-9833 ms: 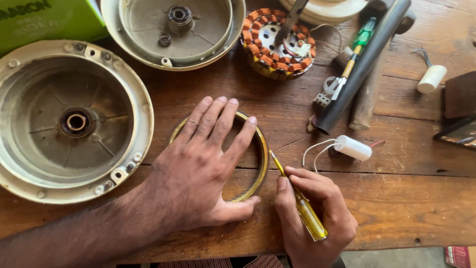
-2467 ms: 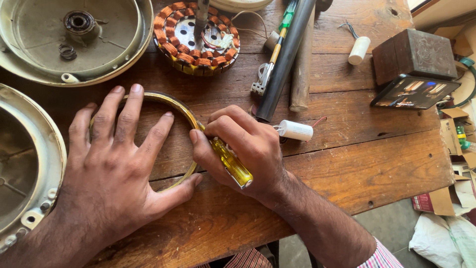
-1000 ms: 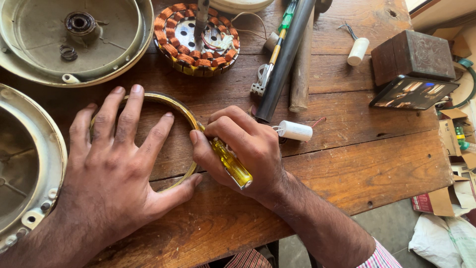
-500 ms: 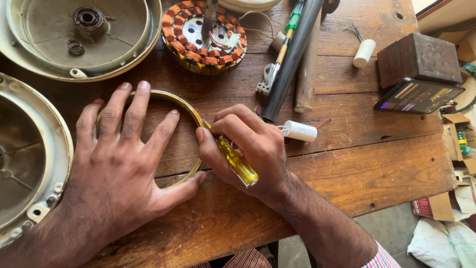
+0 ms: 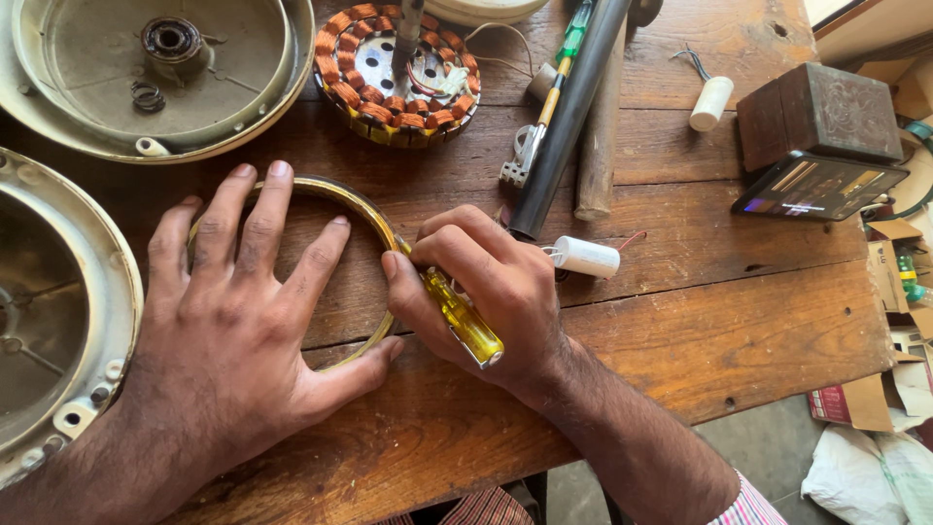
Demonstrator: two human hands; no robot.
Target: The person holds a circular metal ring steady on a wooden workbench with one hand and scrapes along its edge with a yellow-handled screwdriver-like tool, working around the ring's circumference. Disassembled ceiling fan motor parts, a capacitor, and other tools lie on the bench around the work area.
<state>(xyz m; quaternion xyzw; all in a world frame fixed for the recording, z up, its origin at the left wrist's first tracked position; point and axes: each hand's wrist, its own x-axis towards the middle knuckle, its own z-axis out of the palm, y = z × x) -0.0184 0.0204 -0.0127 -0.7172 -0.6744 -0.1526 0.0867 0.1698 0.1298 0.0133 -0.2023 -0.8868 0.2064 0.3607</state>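
Since about ten seconds ago, the right hand (image 5: 486,292) with its yellow-handled screwdriver (image 5: 465,319) sits farther along the brass ring (image 5: 374,219), from the near-right part up to the right side, the handle now pointing near and right. The left hand (image 5: 233,321) lies spread farther left over the ring. In the last half second, neither hand shifts noticeably.

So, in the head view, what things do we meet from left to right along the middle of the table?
Round metal housing → left hand on the brass ring → right hand holding the yellow screwdriver → white capacitor → dark box.
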